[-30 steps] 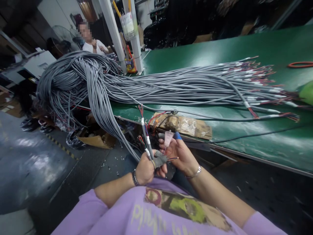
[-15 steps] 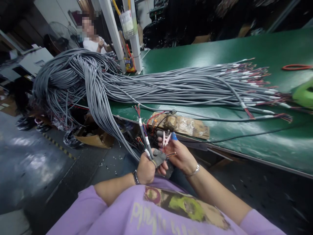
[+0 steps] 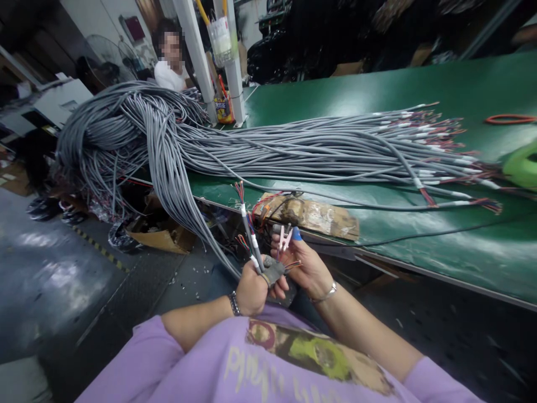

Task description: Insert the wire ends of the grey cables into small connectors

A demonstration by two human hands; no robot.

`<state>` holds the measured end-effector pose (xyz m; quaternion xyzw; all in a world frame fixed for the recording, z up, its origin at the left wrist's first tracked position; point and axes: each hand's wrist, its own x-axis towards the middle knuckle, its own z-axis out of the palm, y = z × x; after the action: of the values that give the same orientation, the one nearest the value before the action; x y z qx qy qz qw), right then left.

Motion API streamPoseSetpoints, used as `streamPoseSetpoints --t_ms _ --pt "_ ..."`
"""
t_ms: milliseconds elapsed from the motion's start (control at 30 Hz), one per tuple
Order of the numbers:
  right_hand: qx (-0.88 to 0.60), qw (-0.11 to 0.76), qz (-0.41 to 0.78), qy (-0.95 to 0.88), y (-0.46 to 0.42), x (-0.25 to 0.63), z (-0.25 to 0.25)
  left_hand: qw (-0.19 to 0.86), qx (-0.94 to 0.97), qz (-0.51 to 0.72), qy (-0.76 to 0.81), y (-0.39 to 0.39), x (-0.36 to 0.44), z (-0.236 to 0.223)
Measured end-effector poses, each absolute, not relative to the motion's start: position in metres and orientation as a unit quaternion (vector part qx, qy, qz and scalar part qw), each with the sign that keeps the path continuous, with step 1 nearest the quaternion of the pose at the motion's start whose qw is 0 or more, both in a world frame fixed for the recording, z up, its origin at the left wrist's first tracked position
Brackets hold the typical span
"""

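Note:
My left hand (image 3: 254, 284) is closed around several grey cables (image 3: 259, 262). White tape wraps their upper ends, and thin coloured wires (image 3: 239, 192) fan out above. A grey cover sits on my left thumb. More bare wires (image 3: 294, 265) stick out past that thumb, toward my other palm. My right hand (image 3: 311, 270), with blue tape on its thumb, is closed on a small pink clip-like tool (image 3: 286, 238). The two hands are close together, just in front of the bench edge. Whether the tool's tip touches a wire cannot be made out.
A large bundle of grey cables (image 3: 277, 148) lies along the green bench (image 3: 335, 95) and drapes off its left end. At the edge lies a taped wooden board (image 3: 312, 214). A metal post (image 3: 235, 84) rises behind the bundle. Another person (image 3: 170, 73) is beyond it.
The person behind the post has shifted to the right, and that person's raised hand is out of sight. My hands keep nearly the same place and hold.

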<state>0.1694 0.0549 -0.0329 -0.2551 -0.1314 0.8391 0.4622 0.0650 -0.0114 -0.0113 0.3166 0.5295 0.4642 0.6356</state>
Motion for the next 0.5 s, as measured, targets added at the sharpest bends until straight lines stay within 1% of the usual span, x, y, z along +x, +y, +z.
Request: streamPoseSetpoints --t_ms 500 --pt "-0.240 0.450 0.852 -0.114 0.0518 0.1685 -0.0281 0.627 0.333 0.473 0.521 -0.0113 0.0635 -0.0147"
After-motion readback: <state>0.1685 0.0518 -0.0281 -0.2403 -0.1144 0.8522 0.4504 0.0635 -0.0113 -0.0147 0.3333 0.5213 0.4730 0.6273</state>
